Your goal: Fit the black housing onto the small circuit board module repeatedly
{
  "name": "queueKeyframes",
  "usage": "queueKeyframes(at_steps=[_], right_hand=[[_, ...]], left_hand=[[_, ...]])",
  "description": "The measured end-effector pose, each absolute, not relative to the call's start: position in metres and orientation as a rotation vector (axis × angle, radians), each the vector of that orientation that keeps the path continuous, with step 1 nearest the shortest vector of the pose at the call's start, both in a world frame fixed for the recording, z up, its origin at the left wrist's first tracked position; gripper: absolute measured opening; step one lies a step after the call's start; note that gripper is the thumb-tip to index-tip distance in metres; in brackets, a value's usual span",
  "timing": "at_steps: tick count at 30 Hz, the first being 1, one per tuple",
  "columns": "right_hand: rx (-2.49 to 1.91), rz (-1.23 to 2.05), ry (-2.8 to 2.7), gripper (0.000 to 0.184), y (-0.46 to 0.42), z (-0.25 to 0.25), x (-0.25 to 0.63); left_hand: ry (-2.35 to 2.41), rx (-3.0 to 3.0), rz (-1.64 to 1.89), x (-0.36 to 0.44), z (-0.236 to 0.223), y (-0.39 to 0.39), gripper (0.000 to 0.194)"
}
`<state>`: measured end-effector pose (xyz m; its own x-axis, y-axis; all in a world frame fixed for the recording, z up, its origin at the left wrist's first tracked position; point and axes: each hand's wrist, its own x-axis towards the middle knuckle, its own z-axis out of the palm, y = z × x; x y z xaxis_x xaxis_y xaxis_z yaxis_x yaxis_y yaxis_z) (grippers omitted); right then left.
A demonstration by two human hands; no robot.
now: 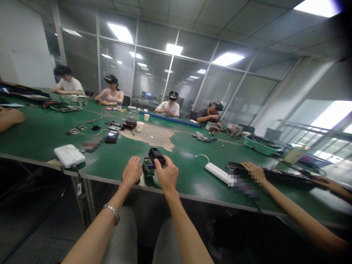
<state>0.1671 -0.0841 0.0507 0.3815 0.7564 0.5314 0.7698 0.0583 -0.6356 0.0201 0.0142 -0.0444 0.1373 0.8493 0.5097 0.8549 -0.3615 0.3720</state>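
My right hand [168,172] grips a black, box-shaped plastic casing [155,153] between thumb and fingers and holds it tilted just above the table. Directly left of the casing is a small electronic module with a green circuit board [149,168]. The module's contact with the casing cannot be made out. My left hand [132,171], with a metal band at its wrist, lies at the table's near edge, left of the module. Its fingers are curled over a dark object that is mostly hidden beneath the palm.
A white power bank [69,156] lies to the left on the green table [110,168]. White power strip [217,173] and a co-worker's hand [254,172] are on the right. Beyond stand paper cups [140,126], loose electronics and a green basket [262,146]. Several people sit across.
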Motion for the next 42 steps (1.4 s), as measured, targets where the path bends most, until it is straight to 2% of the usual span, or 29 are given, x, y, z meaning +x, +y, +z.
queueKeyframes(at_steps=[16,23,29,34,42], right_hand=[[-1.854,-0.041,-1.534,0.033,-0.085,0.039,0.144],[-1.831,-0.070,-1.598,0.062,-0.082,0.024,0.145],[-1.796,-0.080,-1.551,0.048,-0.080,0.010,0.141],[-1.780,-0.130,-1.523,0.047,-0.081,-0.004,0.137],[-1.831,-0.103,-1.546,0.035,-0.083,0.005,0.139]], left_hand=[[-1.776,-2.363,-1.088,0.017,-0.044,0.013,0.036],[-1.751,-2.367,-1.081,0.016,-0.048,0.017,0.038],[-1.721,-2.412,-1.022,0.016,-0.048,0.017,0.037],[-1.698,-2.454,-0.972,0.018,-0.046,0.016,0.035],[-1.702,-2.464,-0.936,0.020,-0.043,0.013,0.034]])
